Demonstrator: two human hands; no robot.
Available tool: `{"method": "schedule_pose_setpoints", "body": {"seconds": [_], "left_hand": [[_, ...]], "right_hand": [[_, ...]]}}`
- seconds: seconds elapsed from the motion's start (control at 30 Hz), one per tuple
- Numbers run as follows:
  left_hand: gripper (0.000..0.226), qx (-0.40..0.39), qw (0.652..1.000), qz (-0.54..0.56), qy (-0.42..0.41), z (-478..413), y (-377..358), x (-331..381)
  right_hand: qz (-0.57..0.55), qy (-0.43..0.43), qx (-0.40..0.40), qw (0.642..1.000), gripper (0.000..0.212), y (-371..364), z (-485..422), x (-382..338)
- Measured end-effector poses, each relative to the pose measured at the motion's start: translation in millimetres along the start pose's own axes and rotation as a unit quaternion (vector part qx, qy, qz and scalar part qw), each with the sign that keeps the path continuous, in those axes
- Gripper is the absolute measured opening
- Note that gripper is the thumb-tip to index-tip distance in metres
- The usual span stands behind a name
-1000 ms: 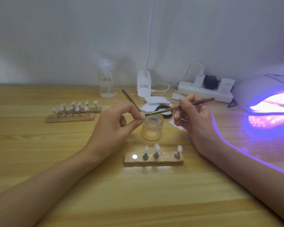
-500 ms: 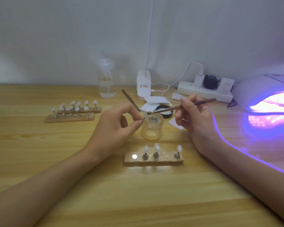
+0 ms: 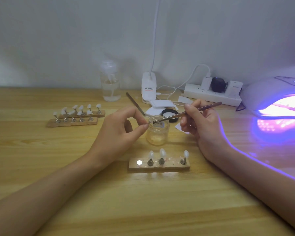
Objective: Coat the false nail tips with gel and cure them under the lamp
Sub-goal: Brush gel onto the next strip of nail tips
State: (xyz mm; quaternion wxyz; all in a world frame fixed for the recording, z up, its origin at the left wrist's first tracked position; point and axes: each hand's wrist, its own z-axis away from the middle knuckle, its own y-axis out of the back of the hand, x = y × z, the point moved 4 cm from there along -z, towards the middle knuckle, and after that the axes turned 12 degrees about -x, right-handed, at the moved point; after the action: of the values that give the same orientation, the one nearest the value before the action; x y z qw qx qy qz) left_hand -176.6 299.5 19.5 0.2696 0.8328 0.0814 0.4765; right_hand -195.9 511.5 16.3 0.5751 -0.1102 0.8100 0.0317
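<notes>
Nail tips on two wooden stands (image 3: pixel 73 119) are seen at centre left of the frame. Just right of them, a small nail tip (image 3: pixel 149 123) is pinched by the left hand (image 3: pixel 119 132) over the open gel jar (image 3: pixel 157 131). A brush (image 3: pixel 186 113) is gripped by the right hand (image 3: pixel 201 121), its bristles at the tip. Below the jar, a third stand (image 3: pixel 158 165) is set with three tips. At far right, the curing lamp (image 3: pixel 279 103) is lit violet.
</notes>
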Motion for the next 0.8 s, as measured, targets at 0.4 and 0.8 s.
{"method": "schedule_pose_setpoints", "body": {"seconds": [0.4,0.8], "left_hand": [[0.016,0.000,1.000,0.001,0.000,0.8,0.2,2.4],[0.015,-0.003,1.000,-0.001,-0.003,1.0,0.1,1.4]], "right_hand": [[-0.023,0.021,-0.002,1.000,0.027,-0.9,0.7,-4.4],[0.009,0.017,0.012,1.000,0.030,0.2,2.1,-2.1]]}}
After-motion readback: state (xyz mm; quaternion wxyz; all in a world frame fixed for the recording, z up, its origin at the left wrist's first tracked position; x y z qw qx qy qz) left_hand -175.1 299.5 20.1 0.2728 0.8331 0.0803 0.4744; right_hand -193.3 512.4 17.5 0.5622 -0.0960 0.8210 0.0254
